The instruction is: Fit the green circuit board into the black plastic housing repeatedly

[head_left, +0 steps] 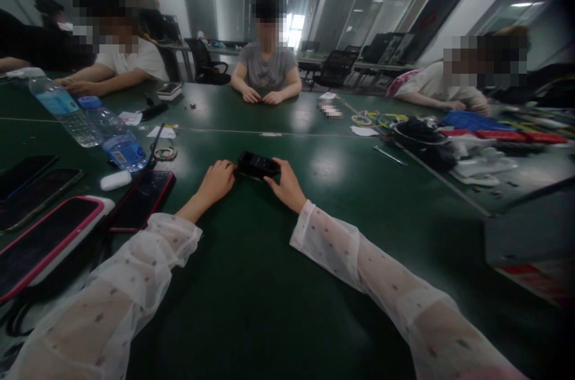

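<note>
A: Where is the small black gadget point(256, 165)?

B: It is on the green table point(265, 260), in the middle, between the two hands. It looks a bit tipped, and I can't tell if all of its bottom touches the table.

A: What is the right hand point(287, 185) doing?

B: It has the gadget's right end. The thumb is on the near side and the fingers are on the far side, so it is only a little bit open.

A: And the left hand point(218, 181)?

B: Its fingers are bent, and the tips are at the gadget's left end. I can't tell if they pinch it or only touch it.

A: Is it heavy?

B: I guess it is light, because it is so small. It looks hard, not squishy. The top is dark and shiny, so it may be slippery, and it might crack if it drops.

A: So where is a good place to hold it?

B: By the two short ends, I think, with soft fingers and off the shiny top.

A: What else is near?

B: A red-edged phone point(142, 200) is to the left, and a wrench point(389, 155) lies far to the right.
</note>
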### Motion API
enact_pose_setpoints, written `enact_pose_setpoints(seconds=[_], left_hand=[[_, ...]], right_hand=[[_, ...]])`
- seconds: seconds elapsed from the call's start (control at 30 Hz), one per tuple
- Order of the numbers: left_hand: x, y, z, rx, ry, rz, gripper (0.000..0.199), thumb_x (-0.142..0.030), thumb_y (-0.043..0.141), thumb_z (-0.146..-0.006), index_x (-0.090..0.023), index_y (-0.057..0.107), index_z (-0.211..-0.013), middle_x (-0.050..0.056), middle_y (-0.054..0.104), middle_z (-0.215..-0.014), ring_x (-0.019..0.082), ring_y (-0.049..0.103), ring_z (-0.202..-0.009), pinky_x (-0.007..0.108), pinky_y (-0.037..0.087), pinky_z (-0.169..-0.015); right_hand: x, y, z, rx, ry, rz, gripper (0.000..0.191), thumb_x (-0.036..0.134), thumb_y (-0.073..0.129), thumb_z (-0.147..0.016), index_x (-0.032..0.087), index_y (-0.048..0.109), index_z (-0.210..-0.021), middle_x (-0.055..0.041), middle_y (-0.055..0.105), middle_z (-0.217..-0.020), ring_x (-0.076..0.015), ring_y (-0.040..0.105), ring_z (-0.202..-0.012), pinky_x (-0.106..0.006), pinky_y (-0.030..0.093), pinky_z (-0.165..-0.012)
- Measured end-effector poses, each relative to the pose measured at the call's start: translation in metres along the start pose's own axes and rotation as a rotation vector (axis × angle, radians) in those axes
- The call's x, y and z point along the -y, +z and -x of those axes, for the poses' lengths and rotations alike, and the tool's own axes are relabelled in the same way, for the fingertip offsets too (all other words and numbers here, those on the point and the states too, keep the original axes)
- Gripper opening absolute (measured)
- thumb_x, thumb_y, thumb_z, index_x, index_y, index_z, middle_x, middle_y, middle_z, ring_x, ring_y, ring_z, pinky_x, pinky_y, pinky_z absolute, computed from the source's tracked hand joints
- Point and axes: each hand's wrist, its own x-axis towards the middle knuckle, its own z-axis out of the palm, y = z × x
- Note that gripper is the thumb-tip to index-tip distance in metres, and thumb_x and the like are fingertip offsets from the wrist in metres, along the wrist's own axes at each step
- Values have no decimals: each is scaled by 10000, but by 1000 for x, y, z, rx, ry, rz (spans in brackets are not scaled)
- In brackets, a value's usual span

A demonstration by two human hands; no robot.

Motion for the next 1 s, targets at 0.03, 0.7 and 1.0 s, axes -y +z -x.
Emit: enact_pose_setpoints(seconds=[0.03,0.7,1.0], left_hand=[[0,0,0,-2,-5,-4,361,-180,393,-947,-134,585,-1249,129,611,-1220,268,535,-1114,402,476,-902],[-2,-5,0,13,-15,37,431,-174,395,-938,-151,493,-1357,129,597,-1244,266,525,-1136,406,465,-944],[-5,-10,-1,25,22,32,352,-132,403,-913,-145,538,-1237,130,603,-1212,259,548,-1083,400,475,-921]], right_hand=[[0,0,0,37,5,9,560,273,638,-876,192,406,-1379,-150,540,-1236,-312,567,-1160,-555,490,-1023],[-7,-3,1,105,106,-75,540,305,701,-849,196,466,-1323,-132,564,-1240,-284,577,-1155,-519,483,-1024],[-7,-3,0,91,171,-142,510,313,782,-775,199,512,-1193,-102,602,-1144,-272,620,-1060,-507,525,-951]])
